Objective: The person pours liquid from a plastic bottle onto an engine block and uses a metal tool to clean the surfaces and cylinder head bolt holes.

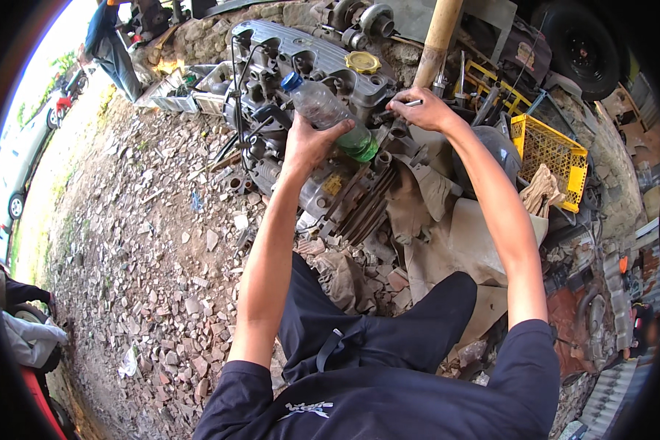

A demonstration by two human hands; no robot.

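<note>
My left hand (309,142) is closed around a clear plastic bottle (318,105) with a blue cap. Green liquid has gathered at the bottle's lower end, and the bottle lies tilted over an engine (304,47). A yellow filler cap (363,62) sits on the engine's grey cover. To the right, the fingers of my right hand (427,112) pinch a thin metal rod (412,103) beside the engine's end. What lies under those fingers is partly hidden. Below the bottle, a row of dark fins or plates (359,213) shows on the engine's near side.
A wooden post (438,40) rises just behind my right hand. Right of it stand a yellow plastic crate (554,154) and a black wheel (581,50). Cardboard (458,231) covers the ground near my knee. Loose stones (154,271) spread to the left. Another person (114,55) stands at the far left.
</note>
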